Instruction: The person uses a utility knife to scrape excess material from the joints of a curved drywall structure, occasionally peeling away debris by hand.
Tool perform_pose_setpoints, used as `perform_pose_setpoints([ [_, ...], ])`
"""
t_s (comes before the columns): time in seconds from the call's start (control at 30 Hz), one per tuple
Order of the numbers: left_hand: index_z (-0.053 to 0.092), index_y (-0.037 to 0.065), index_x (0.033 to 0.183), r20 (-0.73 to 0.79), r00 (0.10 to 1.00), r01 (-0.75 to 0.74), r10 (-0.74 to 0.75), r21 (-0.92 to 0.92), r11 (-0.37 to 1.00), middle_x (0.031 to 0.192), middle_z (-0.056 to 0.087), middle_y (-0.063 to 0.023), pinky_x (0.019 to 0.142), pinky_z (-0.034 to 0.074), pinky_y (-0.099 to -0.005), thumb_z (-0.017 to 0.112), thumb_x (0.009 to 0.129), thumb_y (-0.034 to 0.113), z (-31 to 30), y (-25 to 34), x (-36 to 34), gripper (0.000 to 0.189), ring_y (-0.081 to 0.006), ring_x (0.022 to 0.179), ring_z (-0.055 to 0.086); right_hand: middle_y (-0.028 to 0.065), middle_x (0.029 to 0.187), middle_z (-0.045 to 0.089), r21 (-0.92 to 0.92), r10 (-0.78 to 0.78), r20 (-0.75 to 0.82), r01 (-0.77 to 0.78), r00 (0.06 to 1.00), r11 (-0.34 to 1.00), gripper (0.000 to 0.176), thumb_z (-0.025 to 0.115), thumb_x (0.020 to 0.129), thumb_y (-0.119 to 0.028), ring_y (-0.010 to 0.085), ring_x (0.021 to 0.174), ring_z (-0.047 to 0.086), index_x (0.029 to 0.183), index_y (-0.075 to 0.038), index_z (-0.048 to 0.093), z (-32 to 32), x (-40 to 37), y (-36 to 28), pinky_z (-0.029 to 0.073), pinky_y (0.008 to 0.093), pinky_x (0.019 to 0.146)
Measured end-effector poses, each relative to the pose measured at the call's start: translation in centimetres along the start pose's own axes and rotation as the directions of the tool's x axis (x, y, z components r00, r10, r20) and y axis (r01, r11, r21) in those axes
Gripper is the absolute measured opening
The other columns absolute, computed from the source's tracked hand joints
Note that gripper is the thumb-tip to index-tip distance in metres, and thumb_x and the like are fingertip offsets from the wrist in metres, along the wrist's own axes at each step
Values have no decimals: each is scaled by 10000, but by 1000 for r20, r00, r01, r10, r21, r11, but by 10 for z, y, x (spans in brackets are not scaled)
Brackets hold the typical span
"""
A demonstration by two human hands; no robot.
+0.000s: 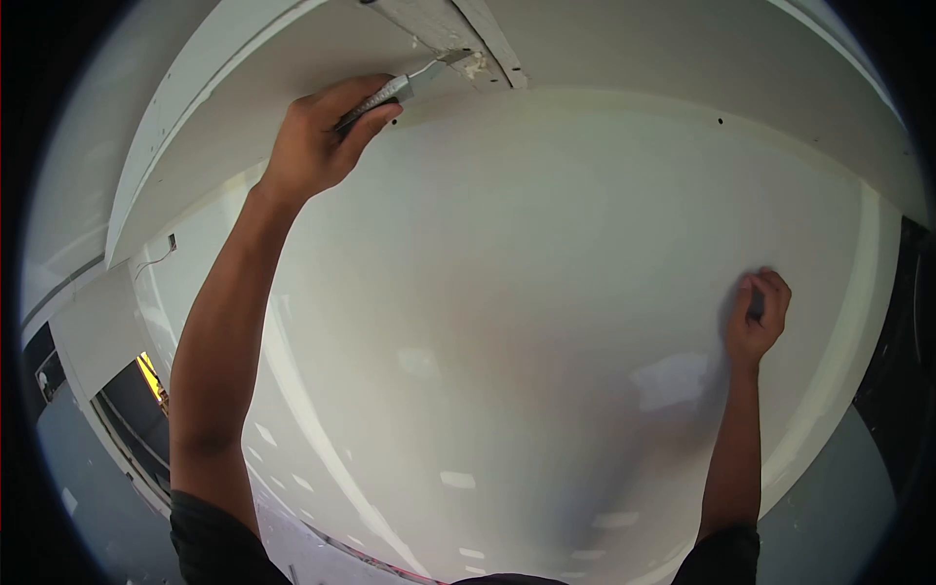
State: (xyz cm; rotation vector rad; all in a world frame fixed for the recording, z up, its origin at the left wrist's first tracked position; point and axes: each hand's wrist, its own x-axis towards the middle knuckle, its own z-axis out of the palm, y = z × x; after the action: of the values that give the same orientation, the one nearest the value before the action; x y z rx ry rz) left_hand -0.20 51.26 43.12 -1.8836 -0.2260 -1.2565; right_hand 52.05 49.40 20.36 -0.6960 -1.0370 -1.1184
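My left hand (pixel 327 136) is raised to the upper left and closed around the grey handle of a utility knife (pixel 395 91). The knife's blade meets a strip of bare board (pixel 492 70) in the ceiling, where pale, crumbly material (pixel 475 65) clings beside the tip. My right hand (pixel 760 314) is held up at the right, against or very close to the white wall (pixel 546 292). Its fingers are curled in toward the thumb, and nothing shows in them.
A curved ceiling edge (pixel 146 146) runs down the left. Wires hang from a small wall opening (pixel 172 242). Lower left is a dark opening (pixel 132 409) with something yellow in it. Dark holes, one at the upper right (pixel 721 121), mark the wall.
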Motion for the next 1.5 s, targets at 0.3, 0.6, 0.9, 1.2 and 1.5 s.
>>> perform_pose_setpoints([
  [0.3, 721, 72, 1193, 9, 998, -69, 69, 138, 988, 790, 651, -63, 554, 509, -302, 789, 922, 131, -12, 12, -10, 286, -166, 599, 621, 162, 1118, 639, 0, -9, -14, 9, 1000, 1000, 98, 697, 923, 21, 311, 1082, 633, 1019, -1, 686, 2, 0, -1, 532, 413, 926],
  [0.6, 723, 71, 1193, -69, 994, -65, 89, 286, 956, 801, 666, -44, 522, 518, -289, 790, 918, 113, -6, 20, -2, 285, -145, 569, 628, 157, 1131, 641, -14, -1, -1, 1, 1000, 1000, 86, 702, 932, 11, 311, 1090, 638, 1016, -2, 689, 0, -2, 2, 536, 413, 930],
  [0.9, 715, 35, 1202, -142, 985, -68, 99, 213, 975, 804, 666, -68, 542, 496, -262, 777, 930, 76, 13, 10, -6, 282, -134, 592, 601, 154, 1143, 635, 14, -9, -8, 9, 1000, 1000, 81, 703, 934, 12, 300, 1066, 645, 1013, -4, 690, 0, -1, 0, 538, 397, 913],
  [1.2, 700, 40, 1205, -91, 994, 64, -62, 18, 998, 857, 680, -75, 647, 512, -282, 777, 937, 105, 22, 0, -10, 285, -166, 687, 620, 152, 1107, 643, 32, 9, -21, -8, 1000, 999, 89, 702, 919, 32, 294, 1068, 638, 1000, -2, 690, 1, -2, 3, 533, 388, 911],
  [1.5, 728, 105, 1161, -111, 985, -113, 132, 163, 980, 801, 667, -29, 536, 526, -287, 789, 921, 168, 8, -4, -9, 256, -151, 593, 643, 146, 1109, 644, 23, 0, -23, 0, 1000, 1000, 78, 704, 924, 18, 296, 1068, 641, 997, -3, 689, 3, 0, -2, 537, 401, 912],
])
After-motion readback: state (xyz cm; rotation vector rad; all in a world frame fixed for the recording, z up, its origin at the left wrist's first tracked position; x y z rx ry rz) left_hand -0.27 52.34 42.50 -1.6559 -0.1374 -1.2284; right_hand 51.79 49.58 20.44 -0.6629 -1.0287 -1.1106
